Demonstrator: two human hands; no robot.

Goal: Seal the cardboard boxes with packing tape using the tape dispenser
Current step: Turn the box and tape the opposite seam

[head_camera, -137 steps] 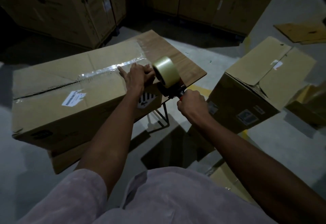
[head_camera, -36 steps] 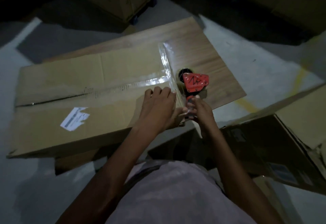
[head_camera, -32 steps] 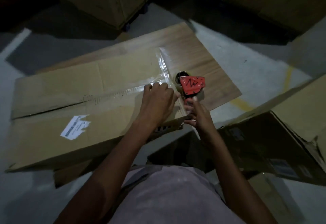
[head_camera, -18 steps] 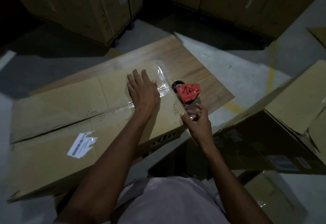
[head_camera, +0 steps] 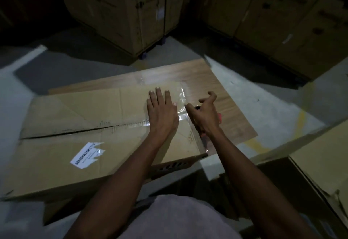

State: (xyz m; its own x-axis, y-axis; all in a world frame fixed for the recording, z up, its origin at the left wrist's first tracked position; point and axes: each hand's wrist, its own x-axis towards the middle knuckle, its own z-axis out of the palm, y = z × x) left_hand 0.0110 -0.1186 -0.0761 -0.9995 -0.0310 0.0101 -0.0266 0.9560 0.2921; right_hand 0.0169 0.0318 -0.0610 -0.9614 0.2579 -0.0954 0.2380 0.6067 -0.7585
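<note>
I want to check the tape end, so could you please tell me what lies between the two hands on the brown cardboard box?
In the head view, clear packing tape lies between the left hand and right hand.

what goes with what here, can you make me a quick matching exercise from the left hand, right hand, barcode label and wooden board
Things:
1. left hand
2. right hand
3. barcode label
4. wooden board

States or places:
A. under the cardboard box, sticking out past its right end
B. flat on the box top, fingers straight
C. stuck on the near flap, edges torn
D. over the box's right end, fingers loosely curled, holding nothing

Pairs: 1-B, 2-D, 3-C, 4-A
</note>
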